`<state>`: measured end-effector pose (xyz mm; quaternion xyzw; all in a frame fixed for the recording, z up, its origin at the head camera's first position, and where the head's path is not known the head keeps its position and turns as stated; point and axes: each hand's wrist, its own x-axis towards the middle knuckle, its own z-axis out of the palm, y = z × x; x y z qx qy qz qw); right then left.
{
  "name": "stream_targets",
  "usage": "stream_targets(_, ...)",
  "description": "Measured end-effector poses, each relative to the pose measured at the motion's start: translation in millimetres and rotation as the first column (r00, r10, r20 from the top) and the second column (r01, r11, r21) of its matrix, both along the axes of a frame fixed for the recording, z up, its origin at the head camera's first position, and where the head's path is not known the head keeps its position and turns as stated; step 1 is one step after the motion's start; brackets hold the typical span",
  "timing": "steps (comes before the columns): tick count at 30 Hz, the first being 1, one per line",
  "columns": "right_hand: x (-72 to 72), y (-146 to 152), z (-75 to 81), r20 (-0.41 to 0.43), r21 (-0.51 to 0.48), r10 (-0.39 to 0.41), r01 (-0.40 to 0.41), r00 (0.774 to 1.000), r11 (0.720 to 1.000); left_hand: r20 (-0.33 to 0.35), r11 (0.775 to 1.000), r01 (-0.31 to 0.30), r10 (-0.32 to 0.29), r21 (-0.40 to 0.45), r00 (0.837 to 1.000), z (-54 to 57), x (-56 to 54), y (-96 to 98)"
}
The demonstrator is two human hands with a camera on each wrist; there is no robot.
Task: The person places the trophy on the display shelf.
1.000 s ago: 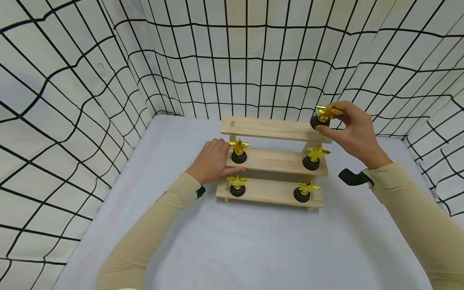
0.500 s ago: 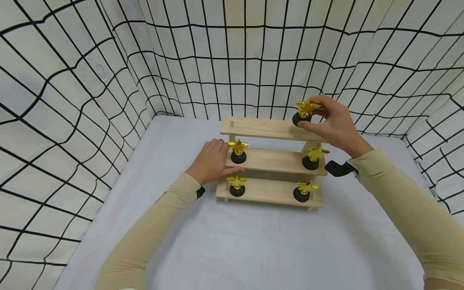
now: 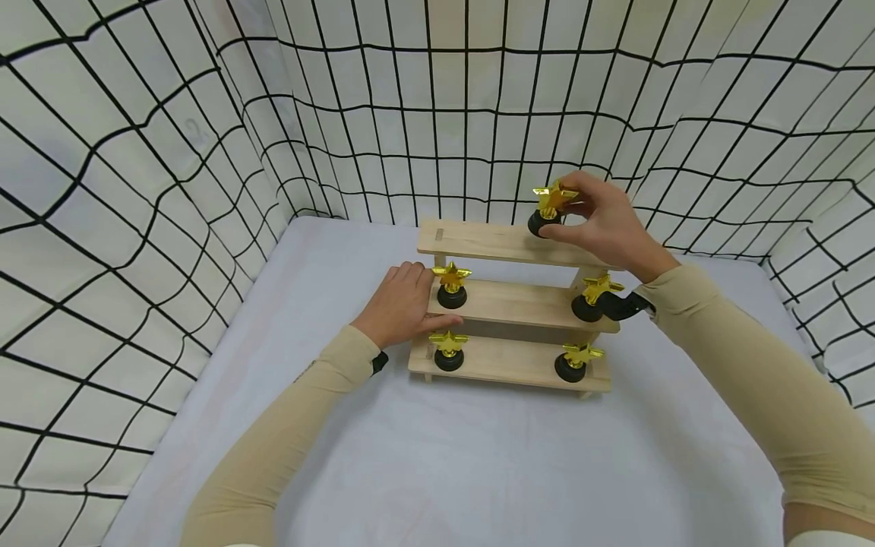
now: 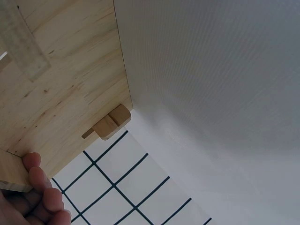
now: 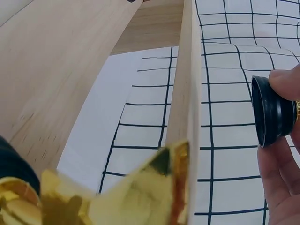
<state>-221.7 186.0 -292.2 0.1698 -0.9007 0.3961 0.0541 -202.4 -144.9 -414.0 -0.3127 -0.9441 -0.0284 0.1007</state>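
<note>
My right hand (image 3: 607,222) pinches a small star trophy (image 3: 544,221), gold on a black round base, over the right half of the top board of a wooden three-tier shelf (image 3: 506,240). In the right wrist view, a gap shows between this trophy's black base (image 5: 272,110) and the board's edge. My left hand (image 3: 403,304) grips the shelf's left end at the middle tier, its fingers (image 4: 40,177) curled round the wood in the left wrist view. Near its thumb are two upright star trophies, one on the middle board (image 3: 451,295) and one on the bottom board (image 3: 449,357).
Two more star trophies stand at the right ends, on the middle board (image 3: 586,305) and the bottom board (image 3: 570,366). A white cloth (image 3: 506,463) covers the table under the shelf. White walls with a black grid net (image 3: 465,106) enclose the back and sides.
My right hand has carried the trophy leftward, from the right end of the top board toward its middle. The left hand has kept its place on the shelf.
</note>
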Motion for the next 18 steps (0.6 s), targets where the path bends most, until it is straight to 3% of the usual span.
stream_targets(7, -9.0, -9.2, -5.9, 0.055, -0.013, 0.043, -0.042, 0.998, 0.999, -0.012, 1.000, 0.005, -0.005, 0.008, 1.000, -0.8, -0.3, 0.3)
stream_targets(18, -14.9, -16.7, -12.9, 0.110, 0.106, 0.048, -0.060, 0.993, 0.993, -0.015, 1.000, 0.010, -0.010, 0.004, 1.000, -0.9, -1.0, -0.5)
